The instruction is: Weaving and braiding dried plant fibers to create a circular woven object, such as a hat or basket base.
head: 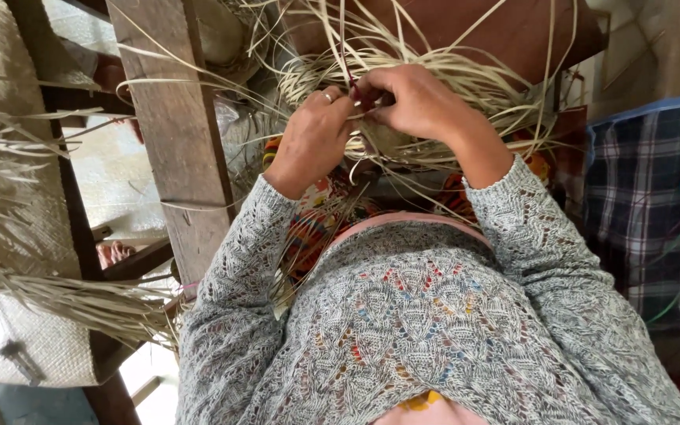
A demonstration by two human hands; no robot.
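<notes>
Just both hands point(364, 110) on straw weave point(434, 86)

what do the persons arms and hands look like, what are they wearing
Both arms are covered by the sleeves of a grey open-knit lace-pattern sweater, with small flecks of red, blue and yellow showing through the knit. The cuffs end at the wrists, leaving both hands bare. The left hand wears a ring on one finger. No ring or watch shows on the right hand.

Perhaps a checked bag point(647, 205), far right.
</notes>
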